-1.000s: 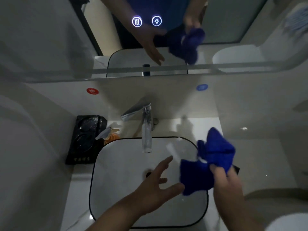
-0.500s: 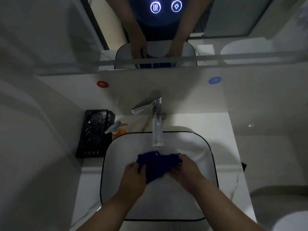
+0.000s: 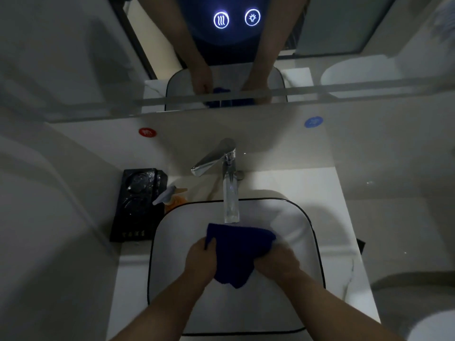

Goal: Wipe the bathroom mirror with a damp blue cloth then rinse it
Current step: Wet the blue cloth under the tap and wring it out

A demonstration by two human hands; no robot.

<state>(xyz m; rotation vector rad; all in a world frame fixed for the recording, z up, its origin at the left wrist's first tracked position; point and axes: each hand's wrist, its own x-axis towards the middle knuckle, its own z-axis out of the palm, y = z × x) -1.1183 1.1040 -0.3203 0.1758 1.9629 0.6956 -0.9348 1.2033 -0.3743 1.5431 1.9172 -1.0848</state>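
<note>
1. I saw the left hand [image 3: 199, 260] gripping the left edge of the blue cloth [image 3: 236, 252], thumb curled over the top of the fabric.
2. The right hand [image 3: 277, 263] clutched the cloth's right side, fingers bunched into it.
3. The cloth hung stretched between the two hands, over the basin [image 3: 172, 242], with its lower corner drooping below the knuckles.
4. Just beyond the hands, the chrome tap [image 3: 230, 190] reached out so that its spout ended right above the cloth's top edge. I could not tell whether water was running.
5. The basin was white with a thin dark rim and sat on a pale marbled counter [image 3: 317, 190] that spread out to either side of the hands.
6. Off to the left of the left hand, a black tray [image 3: 138, 205] stood on the counter, with an orange pump bottle [image 3: 173, 198] between it and the basin rim.
7. Farther ahead of the hands, the mirror [image 3: 344, 33] showed both forearms and the cloth in reflection, and two lit round icons [image 3: 221, 20] glowed on the glass.
8. On the wall below the mirror were a red sticker [image 3: 147, 132] on the left and a blue sticker [image 3: 313, 122] on the right.
9. The room was dim and grey.
</note>
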